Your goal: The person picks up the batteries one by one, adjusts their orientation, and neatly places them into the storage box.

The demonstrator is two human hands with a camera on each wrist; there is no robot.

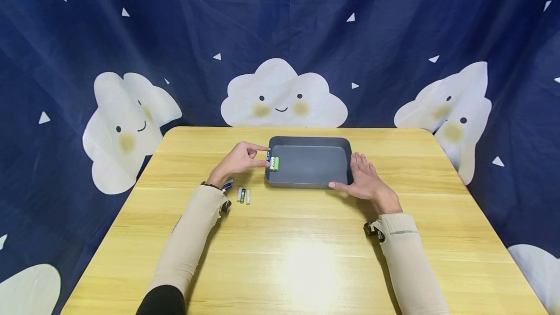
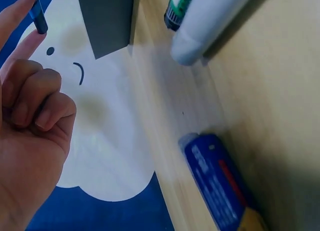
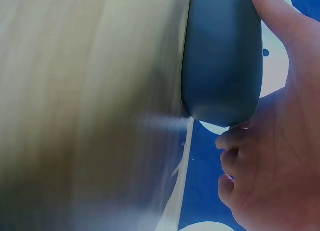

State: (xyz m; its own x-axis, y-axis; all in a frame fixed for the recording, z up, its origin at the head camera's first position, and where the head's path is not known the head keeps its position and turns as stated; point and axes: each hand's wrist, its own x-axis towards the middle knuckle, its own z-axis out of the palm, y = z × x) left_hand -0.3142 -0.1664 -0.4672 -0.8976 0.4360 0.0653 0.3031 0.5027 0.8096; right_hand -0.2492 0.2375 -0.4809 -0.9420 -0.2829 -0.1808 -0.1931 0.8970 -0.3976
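Observation:
Between thumb and index finger, my left hand (image 1: 238, 159) pinches the ends of a blue battery (image 1: 268, 155) at the left rim of a dark grey tray (image 1: 308, 184). The other fingers of this hand are curled into the palm in the left wrist view. A white battery (image 1: 272, 163) and a green battery (image 1: 276, 164) stand side by side inside the tray's left end. My right hand (image 1: 365, 179) rests along the tray's right side, its fingers extended and its thumb at the front right corner.
Left of the tray on the wooden table (image 1: 271, 247) lie a dark green battery (image 1: 242, 195), white batteries (image 1: 248, 197) on either side of it, and a blue battery (image 2: 215, 181) by the left wrist. A blue curtain (image 1: 188, 52) with clouds hangs behind the table.

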